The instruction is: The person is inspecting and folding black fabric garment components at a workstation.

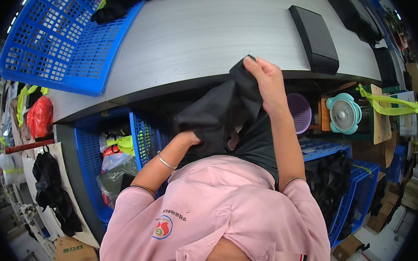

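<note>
A piece of black fabric point(215, 104), which looks like a sewn pouch or bag, is stretched between my two hands above my lap. My right hand point(265, 79) grips its upper corner, thumb on top, just in front of the table's near edge. My left hand point(190, 139) reaches into or under the lower left part of the fabric. Only its back by the wrist shows, so its fingers are hidden. A bangle circles my left wrist.
The grey table point(201, 25) carries a blue crate point(60, 59) at left with black fabric, and a black box-shaped piece point(315, 39) at right. Below stand another blue crate point(86, 166) holding bags, a purple basket point(298, 112) and a teal fan point(344, 113). Black straps fill a crate point(358, 192).
</note>
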Tool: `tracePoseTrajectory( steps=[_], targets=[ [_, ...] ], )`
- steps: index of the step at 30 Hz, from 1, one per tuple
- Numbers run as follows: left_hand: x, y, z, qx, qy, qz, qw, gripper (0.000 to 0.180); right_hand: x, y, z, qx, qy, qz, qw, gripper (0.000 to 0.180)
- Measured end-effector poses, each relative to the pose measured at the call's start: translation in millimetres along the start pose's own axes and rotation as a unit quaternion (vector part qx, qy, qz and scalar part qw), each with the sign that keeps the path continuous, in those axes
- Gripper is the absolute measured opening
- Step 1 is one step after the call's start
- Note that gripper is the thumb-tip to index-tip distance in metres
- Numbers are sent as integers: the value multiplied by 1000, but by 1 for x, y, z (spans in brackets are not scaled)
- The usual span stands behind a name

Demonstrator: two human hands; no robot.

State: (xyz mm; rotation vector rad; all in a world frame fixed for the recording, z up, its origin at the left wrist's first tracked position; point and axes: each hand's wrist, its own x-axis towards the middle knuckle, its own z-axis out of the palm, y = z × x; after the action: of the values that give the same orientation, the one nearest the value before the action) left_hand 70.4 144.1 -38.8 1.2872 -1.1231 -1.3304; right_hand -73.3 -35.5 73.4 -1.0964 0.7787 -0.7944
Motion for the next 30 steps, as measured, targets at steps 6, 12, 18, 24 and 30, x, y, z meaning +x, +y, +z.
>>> tracePoseTrajectory(
  steps=[6,12,18,24,30],
  targets=[
    [33,47,-7,-526,-31,63,848,55,-17,-4,-11,-246,45,-197,948,41],
    [38,47,1,-599,-58,62,796,60,-27,30,3,-500,94,-421,751,58],
    [48,53,-5,-454,-5,38,890,60,-25,9,-12,-385,-70,-321,863,24],
    [63,5,-75,-359,108,50,926,51,-2,-13,-41,-203,-187,-215,937,32],
    [103,30,-54,-170,83,-56,980,38,108,-30,-70,-375,50,-315,870,16]
  ],
)
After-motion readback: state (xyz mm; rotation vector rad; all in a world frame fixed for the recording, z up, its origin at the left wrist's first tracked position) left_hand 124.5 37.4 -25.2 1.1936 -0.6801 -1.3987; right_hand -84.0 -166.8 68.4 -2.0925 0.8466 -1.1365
